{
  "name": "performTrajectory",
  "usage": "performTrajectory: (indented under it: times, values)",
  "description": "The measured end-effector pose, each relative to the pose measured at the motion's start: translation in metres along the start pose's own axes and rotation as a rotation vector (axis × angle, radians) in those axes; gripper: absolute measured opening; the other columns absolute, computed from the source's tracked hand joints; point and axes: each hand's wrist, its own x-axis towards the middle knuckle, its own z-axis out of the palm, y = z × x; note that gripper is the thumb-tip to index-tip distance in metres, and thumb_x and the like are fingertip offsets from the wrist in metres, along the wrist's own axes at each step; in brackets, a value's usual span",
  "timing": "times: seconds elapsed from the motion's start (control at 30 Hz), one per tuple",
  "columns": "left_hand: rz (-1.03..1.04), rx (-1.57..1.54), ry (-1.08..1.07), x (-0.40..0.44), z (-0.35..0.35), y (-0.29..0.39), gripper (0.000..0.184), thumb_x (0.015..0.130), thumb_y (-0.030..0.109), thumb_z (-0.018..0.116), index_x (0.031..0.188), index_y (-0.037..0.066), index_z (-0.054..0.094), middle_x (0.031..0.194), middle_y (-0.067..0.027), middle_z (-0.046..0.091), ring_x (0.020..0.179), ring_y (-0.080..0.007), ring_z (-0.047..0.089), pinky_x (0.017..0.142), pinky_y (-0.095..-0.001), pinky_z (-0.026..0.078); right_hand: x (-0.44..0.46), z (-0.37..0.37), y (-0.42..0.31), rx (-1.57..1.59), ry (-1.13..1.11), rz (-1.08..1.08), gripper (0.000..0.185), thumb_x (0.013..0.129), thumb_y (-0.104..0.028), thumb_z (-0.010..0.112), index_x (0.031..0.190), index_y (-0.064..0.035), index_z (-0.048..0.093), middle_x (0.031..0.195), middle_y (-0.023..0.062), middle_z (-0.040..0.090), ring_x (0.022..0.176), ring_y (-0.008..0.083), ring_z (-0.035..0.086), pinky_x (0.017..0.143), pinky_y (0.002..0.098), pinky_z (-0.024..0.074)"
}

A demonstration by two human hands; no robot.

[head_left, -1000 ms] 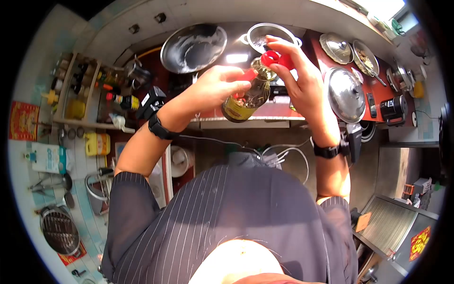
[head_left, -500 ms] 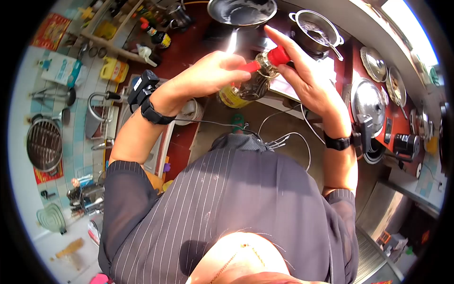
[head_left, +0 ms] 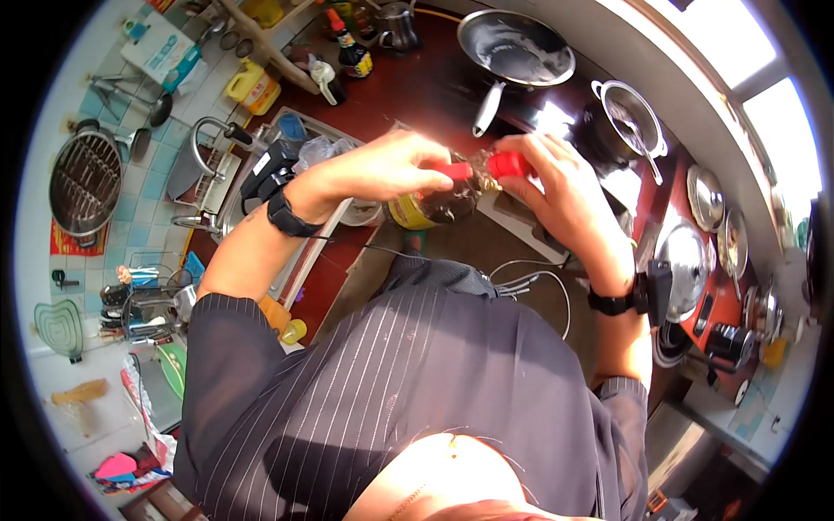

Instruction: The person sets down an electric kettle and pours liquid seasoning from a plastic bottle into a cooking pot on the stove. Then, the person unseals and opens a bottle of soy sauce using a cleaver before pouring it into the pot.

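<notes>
A glass bottle with a yellow label (head_left: 430, 208) is tilted in front of me, its neck pointing up to the right. My left hand (head_left: 395, 169) is wrapped round its red handle. At the mouth of the bottle, my right hand (head_left: 552, 178) has its fingers closed on the red cap (head_left: 510, 165). Whether the cap is seated on the neck I cannot tell. Beyond the hands are a frying pan (head_left: 517, 50) with its handle toward me and a pot (head_left: 630, 117) with a utensil in it.
A sink (head_left: 300, 265) with a faucet (head_left: 201, 139) lies to the left. A dark sauce bottle (head_left: 352, 54) and a kettle (head_left: 398, 28) stand at the back left. Lids and dishes, among them a large lid (head_left: 682, 269), are on the right counter. Cables (head_left: 547, 276) hang below the hands.
The view has turned leftward, so the sink shows more and the pans sit further right. The bottle is tilted nearer to level. My right fingers have closed in round the red cap.
</notes>
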Motion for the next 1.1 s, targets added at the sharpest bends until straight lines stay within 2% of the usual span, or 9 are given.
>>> performTrajectory:
  times: [0.1, 0.27, 0.47, 0.6, 0.63, 0.67, 0.87, 1.0, 1.1]
  values:
    - [0.013, 0.012, 0.045, -0.002, -0.012, -0.012, 0.024, 0.091, 0.023, 0.070, 0.093, 0.000, 0.068, 0.080, -0.0095, 0.067, 0.076, -0.0173, 0.065, 0.069, -0.0346, 0.048, 0.023, 0.020, -0.006, 0.010, -0.059, 0.204, 0.038, 0.088, -0.033, 0.076, 0.109, -0.0043, 0.061, 0.085, 0.0136, 0.071, 0.085, 0.0330, 0.067, 0.076, 0.0427, 0.0523]
    - [0.017, -0.013, 0.061, 0.008, -0.061, -0.059, 0.026, 0.091, 0.026, 0.069, 0.090, 0.000, 0.068, 0.084, -0.0121, 0.067, 0.078, -0.0221, 0.065, 0.070, -0.0363, 0.048, 0.078, 0.036, 0.000, 0.116, -0.079, 0.159, 0.029, 0.092, -0.019, 0.071, 0.113, -0.0028, 0.060, 0.091, 0.0179, 0.067, 0.082, 0.0373, 0.067, 0.073, 0.0450, 0.0520]
    - [0.043, 0.054, 0.162, 0.025, -0.133, -0.094, 0.026, 0.091, 0.027, 0.070, 0.090, 0.001, 0.069, 0.085, -0.0136, 0.066, 0.078, -0.0251, 0.063, 0.072, -0.0374, 0.048, 0.160, 0.075, 0.024, 0.066, -0.016, 0.322, 0.027, 0.092, -0.019, 0.072, 0.111, -0.0036, 0.061, 0.086, 0.0166, 0.069, 0.081, 0.0347, 0.069, 0.072, 0.0422, 0.0533]
    - [0.049, 0.087, 0.218, 0.033, -0.190, -0.135, 0.023, 0.093, 0.024, 0.070, 0.094, 0.001, 0.070, 0.081, -0.0088, 0.066, 0.076, -0.0167, 0.063, 0.068, -0.0328, 0.048, 0.209, 0.098, 0.035, 0.119, 0.098, 0.325, 0.036, 0.089, -0.017, 0.077, 0.118, -0.0044, 0.061, 0.082, 0.0108, 0.066, 0.075, 0.0248, 0.066, 0.071, 0.0361, 0.0529]
    - [-0.096, -0.133, 0.245, 0.032, -0.206, -0.143, 0.021, 0.095, 0.021, 0.068, 0.096, 0.001, 0.069, 0.082, -0.0044, 0.068, 0.075, -0.0114, 0.062, 0.069, -0.0290, 0.048, 0.217, 0.099, 0.036, 0.178, 0.152, 0.335, 0.038, 0.088, -0.013, 0.076, 0.121, -0.0040, 0.060, 0.084, 0.0097, 0.066, 0.075, 0.0229, 0.064, 0.072, 0.0343, 0.0522]
    - [0.027, -0.213, 0.280, 0.031, -0.227, -0.164, 0.020, 0.098, 0.021, 0.066, 0.098, 0.001, 0.069, 0.085, -0.0014, 0.069, 0.074, -0.0090, 0.062, 0.070, -0.0267, 0.050, 0.221, 0.097, 0.038, 0.193, 0.156, 0.346, 0.033, 0.090, -0.011, 0.074, 0.119, -0.0028, 0.062, 0.085, 0.0093, 0.066, 0.074, 0.0238, 0.064, 0.073, 0.0347, 0.0524]
    - [-0.149, -0.531, 0.529, 0.019, -0.350, -0.218, 0.029, 0.098, 0.033, 0.066, 0.111, 0.007, 0.069, 0.112, -0.0029, 0.068, 0.110, -0.0145, 0.062, 0.092, -0.0433, 0.056, 0.202, 0.085, 0.075, 0.066, -0.013, 0.472, 0.017, 0.095, -0.008, 0.065, 0.110, -0.0008, 0.066, 0.093, 0.0152, 0.070, 0.081, 0.0272, 0.071, 0.075, 0.0359, 0.0540]
    - [-0.215, -0.487, 0.693, 0.034, -0.405, -0.267, 0.034, 0.093, 0.042, 0.073, 0.100, 0.009, 0.070, 0.111, -0.0045, 0.068, 0.109, -0.0175, 0.062, 0.092, -0.0521, 0.053, 0.177, 0.091, 0.083, 0.168, -0.015, 0.679, 0.014, 0.098, -0.007, 0.060, 0.108, 0.0006, 0.066, 0.088, 0.0113, 0.069, 0.077, 0.0181, 0.067, 0.071, 0.0313, 0.0513]
    - [-0.197, -0.453, 0.812, 0.050, -0.428, -0.304, 0.037, 0.090, 0.046, 0.076, 0.094, 0.009, 0.069, 0.104, -0.0044, 0.069, 0.104, -0.0174, 0.063, 0.090, -0.0495, 0.054, 0.167, 0.095, 0.082, 0.204, 0.008, 0.800, 0.015, 0.101, -0.009, 0.056, 0.107, 0.0004, 0.066, 0.080, 0.0029, 0.065, 0.075, 0.0091, 0.060, 0.067, 0.0246, 0.0465]
